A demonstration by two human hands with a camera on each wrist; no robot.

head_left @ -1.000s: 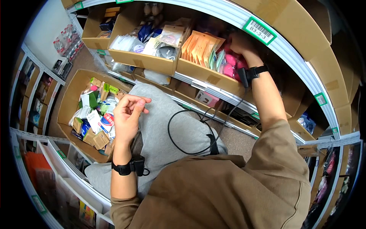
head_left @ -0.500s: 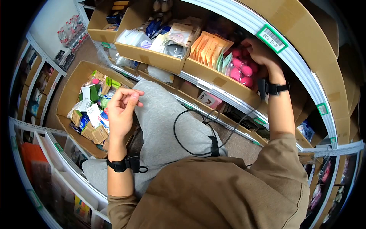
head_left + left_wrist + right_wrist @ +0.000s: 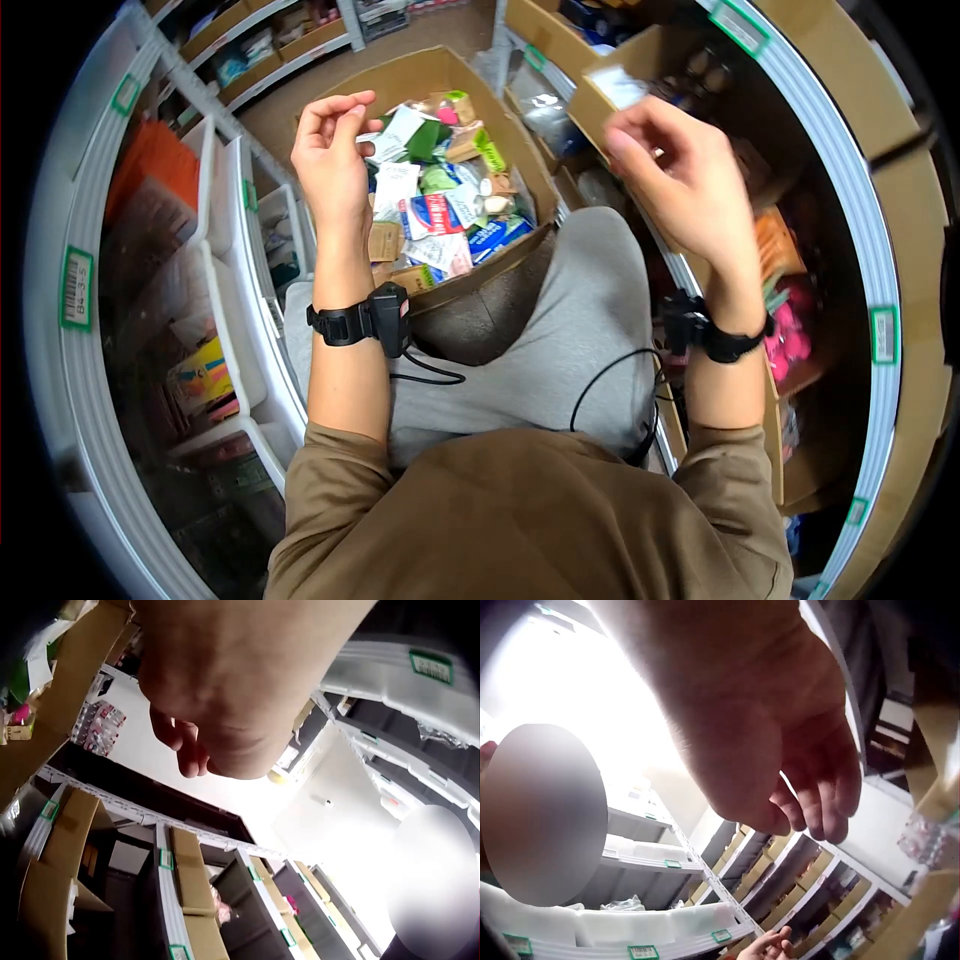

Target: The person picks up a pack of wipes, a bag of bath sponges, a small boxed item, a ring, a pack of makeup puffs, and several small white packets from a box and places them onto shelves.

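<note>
My left hand point(image 3: 335, 165) hovers over the left side of a large cardboard box point(image 3: 500, 105), fingers loosely bent and nothing in them. Small packaged goods point(image 3: 432, 215) fill that box: paper packets, green-labelled cartons and a red, white and blue pack. To the right, my right hand point(image 3: 690, 185) is in the air beside the shelf bins, its thumb and fingers loosely curved. The right wrist view shows bare, relaxed fingers point(image 3: 825, 776) with no object among them. Pink items point(image 3: 790, 330) and orange packets point(image 3: 778, 245) sit in a bin below the right hand.
Shelving with a barcode-labelled metal rail point(image 3: 880, 280) curves along the right side. On the left stand white plastic bins point(image 3: 215, 330) behind another rail. The person's grey-trousered knee point(image 3: 595, 290) is between box and shelf, and a black cable point(image 3: 610, 370) loops over the lap.
My right hand has come out of the bin with the pink items and swung leftward toward the cardboard box. The head view has turned to the box. The left hand keeps its loose pose.
</note>
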